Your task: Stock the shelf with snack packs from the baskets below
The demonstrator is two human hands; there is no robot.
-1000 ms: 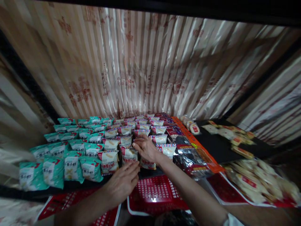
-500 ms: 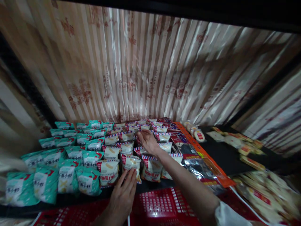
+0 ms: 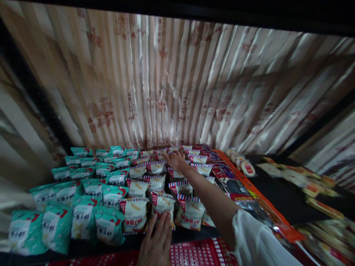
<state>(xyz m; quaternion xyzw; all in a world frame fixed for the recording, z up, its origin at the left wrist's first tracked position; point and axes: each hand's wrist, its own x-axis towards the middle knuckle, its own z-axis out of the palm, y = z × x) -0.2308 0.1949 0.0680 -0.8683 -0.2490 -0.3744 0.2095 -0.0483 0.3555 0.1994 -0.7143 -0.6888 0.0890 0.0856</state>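
White snack bags with red print and striped top seams stand in rows on a black shelf. My left hand is at the front row, its fingers stretched out against the lower face of a white snack bag. Farther back, my right hand reaches over the rows and lies on the tops of the rear bags, fingers spread and slightly bent. Nothing shows in its grasp, though the fingertips are partly hidden. Another white snack bag stands beneath the right forearm.
Teal snack bags fill rows on the left. Dark flat packs and an orange strip lie to the right, with pale packets beyond. A red basket is below the shelf's front. Striped sheeting hangs behind.
The view has shifted, so the bags appear lower and a little to the right. My right hand has reached farther back over the rows. My left hand stays against the front bag.
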